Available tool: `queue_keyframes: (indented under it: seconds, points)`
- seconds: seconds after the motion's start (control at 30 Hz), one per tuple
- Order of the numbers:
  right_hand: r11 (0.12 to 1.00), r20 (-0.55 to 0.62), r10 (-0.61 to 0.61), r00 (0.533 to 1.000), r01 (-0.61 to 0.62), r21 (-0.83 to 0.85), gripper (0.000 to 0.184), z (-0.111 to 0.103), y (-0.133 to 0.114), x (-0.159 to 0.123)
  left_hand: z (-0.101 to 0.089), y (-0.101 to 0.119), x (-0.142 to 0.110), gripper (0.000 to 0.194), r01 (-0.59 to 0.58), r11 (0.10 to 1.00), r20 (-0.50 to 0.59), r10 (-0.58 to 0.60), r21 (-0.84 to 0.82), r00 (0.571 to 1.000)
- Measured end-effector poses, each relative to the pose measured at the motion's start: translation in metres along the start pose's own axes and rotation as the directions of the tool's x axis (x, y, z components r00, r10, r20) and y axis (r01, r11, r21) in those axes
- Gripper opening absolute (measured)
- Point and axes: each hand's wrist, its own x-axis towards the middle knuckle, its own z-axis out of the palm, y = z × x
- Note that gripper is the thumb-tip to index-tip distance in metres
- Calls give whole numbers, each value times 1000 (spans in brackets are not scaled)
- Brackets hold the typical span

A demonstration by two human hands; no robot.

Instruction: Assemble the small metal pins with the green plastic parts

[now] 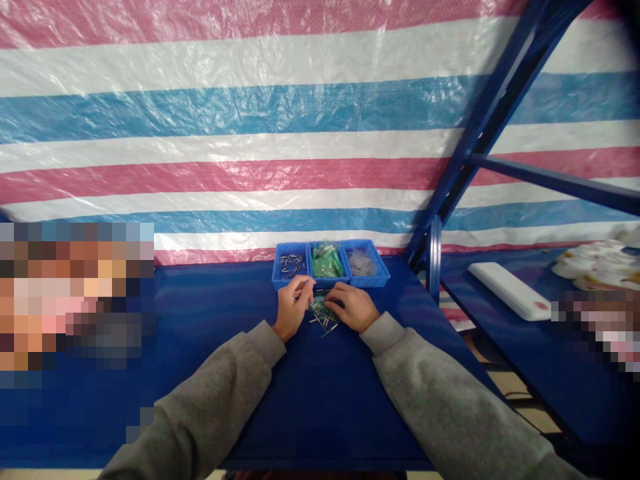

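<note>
A small loose pile of thin metal pins, perhaps rivets or screws [325,324], lies on the blue tabletop between my hands, with a bit of greenish clear plastic among them. My left hand [294,308] is closed at the pile's left side, thumb and fingers pinched together; what they hold is too small to make out. From the right, my right hand [354,307] reaches over the pile with curled fingers touching it, and whatever is between the fingertips is hidden. Just behind stands a blue three-compartment tray [383,275].
The tray's left compartment holds dark metal pins [291,265], the middle one green plastic packets [327,260], the right one clear plastic bags [362,263]. A blue metal frame post [475,140] rises at right. Beyond it, a white oblong device [510,291] lies on another table.
</note>
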Motion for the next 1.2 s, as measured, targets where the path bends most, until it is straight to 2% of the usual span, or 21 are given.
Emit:
queue_keyframes:
  seconds: [0.33,0.73,0.97,1.2]
  points:
    - [998,46,29,999,-27,-56,11,1,1,0,0,3,0,25,-3,1000,4,3,10,1000]
    - [998,3,21,1000,-21,-52,14,7,4,1,0,1,0,25,3,1000,3,-3,17,1000]
    - [1000,-141,-18,990,19,8,15,8,5,0,0,2,0,23,2,1000,1,-2,27,1000]
    - [997,-340,5,941,22,76,18,7,5,0,-1,0,0,23,0,999,10,0,39,1000]
